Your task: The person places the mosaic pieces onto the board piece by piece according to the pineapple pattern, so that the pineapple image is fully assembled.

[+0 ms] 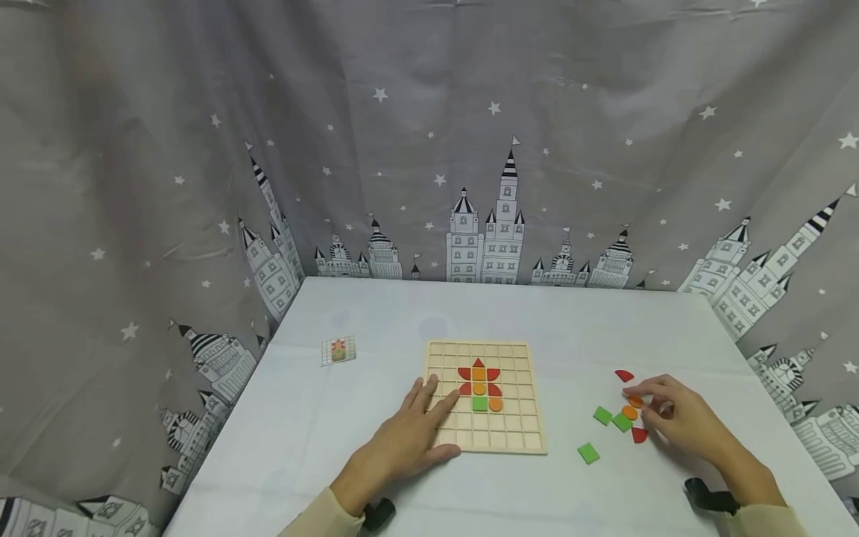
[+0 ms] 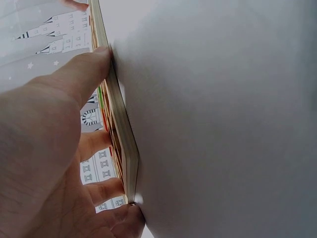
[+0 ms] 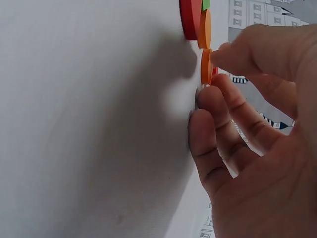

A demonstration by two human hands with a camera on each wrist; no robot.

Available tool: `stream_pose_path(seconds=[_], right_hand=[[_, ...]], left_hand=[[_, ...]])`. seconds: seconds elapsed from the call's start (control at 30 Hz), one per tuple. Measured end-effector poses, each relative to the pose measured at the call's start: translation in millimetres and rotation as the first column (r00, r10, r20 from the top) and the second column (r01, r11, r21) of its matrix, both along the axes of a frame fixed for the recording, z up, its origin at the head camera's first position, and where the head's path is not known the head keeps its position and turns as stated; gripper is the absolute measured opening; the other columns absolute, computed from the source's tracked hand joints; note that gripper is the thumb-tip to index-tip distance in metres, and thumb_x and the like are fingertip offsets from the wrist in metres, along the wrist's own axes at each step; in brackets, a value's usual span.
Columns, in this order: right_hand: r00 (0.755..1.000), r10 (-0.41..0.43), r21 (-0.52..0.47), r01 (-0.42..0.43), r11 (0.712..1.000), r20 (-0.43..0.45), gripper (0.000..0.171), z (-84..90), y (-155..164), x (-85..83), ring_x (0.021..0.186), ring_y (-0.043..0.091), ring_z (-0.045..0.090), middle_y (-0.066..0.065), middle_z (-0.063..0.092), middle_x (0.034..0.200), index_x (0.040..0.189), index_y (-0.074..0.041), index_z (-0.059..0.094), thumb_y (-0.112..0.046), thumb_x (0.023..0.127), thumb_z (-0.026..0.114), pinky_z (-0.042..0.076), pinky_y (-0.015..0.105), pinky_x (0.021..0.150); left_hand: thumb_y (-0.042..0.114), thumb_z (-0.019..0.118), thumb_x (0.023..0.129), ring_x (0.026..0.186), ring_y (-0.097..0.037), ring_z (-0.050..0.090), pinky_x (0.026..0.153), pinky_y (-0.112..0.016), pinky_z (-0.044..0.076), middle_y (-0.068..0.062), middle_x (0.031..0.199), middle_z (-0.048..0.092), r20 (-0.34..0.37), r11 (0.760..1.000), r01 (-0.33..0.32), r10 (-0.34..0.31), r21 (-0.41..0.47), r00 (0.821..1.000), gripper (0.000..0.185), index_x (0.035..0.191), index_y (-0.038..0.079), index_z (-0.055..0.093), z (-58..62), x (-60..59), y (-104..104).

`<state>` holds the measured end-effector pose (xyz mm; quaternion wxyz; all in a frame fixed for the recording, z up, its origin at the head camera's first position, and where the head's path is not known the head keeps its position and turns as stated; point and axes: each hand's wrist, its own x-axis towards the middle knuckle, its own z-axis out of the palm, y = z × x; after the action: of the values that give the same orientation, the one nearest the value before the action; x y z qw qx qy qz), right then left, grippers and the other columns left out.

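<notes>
While left hand point(image 1: 409, 436) steadies board point(image 1: 517, 432), right hand point(image 1: 678, 418) pinches orange disc point(image 1: 634, 401)

A white table point(image 1: 349, 462) stood enclosed by a grey curtain point(image 1: 134, 149) — printed with stars and castles.

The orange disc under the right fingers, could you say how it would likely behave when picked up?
The orange disc looks thin and rigid, so probably light. Lying flat on the table, it seems hard to lift without tipping its edge. On edge it might roll.

Grid board point(image 1: 485, 440) centre of table point(image 1: 376, 313) — card point(image 1: 338, 350) left, loose pieces point(image 1: 602, 415) apparently right.
</notes>
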<state>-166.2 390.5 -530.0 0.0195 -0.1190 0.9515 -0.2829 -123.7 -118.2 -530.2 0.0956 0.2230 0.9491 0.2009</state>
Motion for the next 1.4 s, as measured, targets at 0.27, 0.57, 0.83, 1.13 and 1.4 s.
stream_pose_path(seconds=[0.27, 0.57, 0.83, 1.13, 1.4], right_hand=[[1.000, 0.002, 0.005, -0.002, 1.000, -0.013, 0.035, -5.6, 3, -0.6, 0.091, 0.000, 0.058, 0.008, 0.079, 0.122, 0.127, -0.016, 0.089, -0.001, 0.096, 0.090, 0.056, 0.022, 0.077], [1.000, 0.000, 0.005, 0.000, 1.000, -0.004, 0.033, -6.8, 1, -4.4, 0.093, 0.002, 0.057, 0.005, 0.078, 0.121, 0.128, -0.015, 0.089, 0.000, 0.099, 0.088, 0.055, 0.022, 0.079], [1.000, -0.005, 0.004, 0.005, 1.000, 0.012, 0.032, -7.9, 2, -3.4, 0.092, 0.001, 0.056, 0.003, 0.077, 0.120, 0.129, -0.015, 0.088, -0.001, 0.100, 0.088, 0.055, 0.022, 0.078], [1.000, -0.003, 0.025, 0.003, 1.000, 0.016, 0.032, -4.7, 4, -5.3, 0.097, 0.009, 0.064, 0.005, 0.078, 0.121, 0.131, -0.013, 0.088, -0.004, 0.100, 0.089, 0.058, 0.019, 0.082], [0.989, 0.024, -0.026, -0.029, 0.999, -0.147, 0.030, -0.1, -18, -5.2, 0.097, 0.006, 0.072, 0.003, 0.076, 0.113, 0.124, -0.010, 0.087, -0.001, 0.096, 0.093, 0.066, 0.019, 0.089]], left_hand=[[0.059, 0.084, 0.105, 0.176, -0.060, 0.029, 0.118, -0.072, 0.059, -0.029, 0.191, 0.027, 0.016, 1.000, -0.010, 0.011, -0.005, 1.000, 0.094, 0.180, 0.017, 0.046, 3.3, -0.3, 3], [0.058, 0.084, 0.104, 0.177, -0.059, 0.028, 0.117, -0.074, 0.059, -0.029, 0.191, 0.027, 0.023, 1.000, -0.020, 0.020, -0.004, 1.000, 0.094, 0.180, 0.017, 0.046, 5.1, -3.7, 2], [0.059, 0.084, 0.104, 0.176, -0.061, 0.028, 0.115, -0.074, 0.060, -0.030, 0.191, 0.026, 0.030, 1.000, -0.009, 0.009, -0.005, 1.000, 0.095, 0.181, 0.016, 0.045, 4.7, -3.1, 3], [0.058, 0.083, 0.105, 0.174, -0.064, 0.030, 0.112, -0.072, 0.063, -0.034, 0.189, 0.028, 0.002, 1.000, 0.017, -0.016, -0.021, 1.000, 0.096, 0.181, 0.015, 0.043, 3.9, -3.5, 4], [0.060, 0.081, 0.106, 0.173, -0.066, 0.031, 0.113, -0.071, 0.063, -0.035, 0.189, 0.027, -0.006, 0.999, 0.029, -0.029, -0.030, 1.000, 0.097, 0.183, 0.017, 0.040, 0.3, -6.1, 2]])
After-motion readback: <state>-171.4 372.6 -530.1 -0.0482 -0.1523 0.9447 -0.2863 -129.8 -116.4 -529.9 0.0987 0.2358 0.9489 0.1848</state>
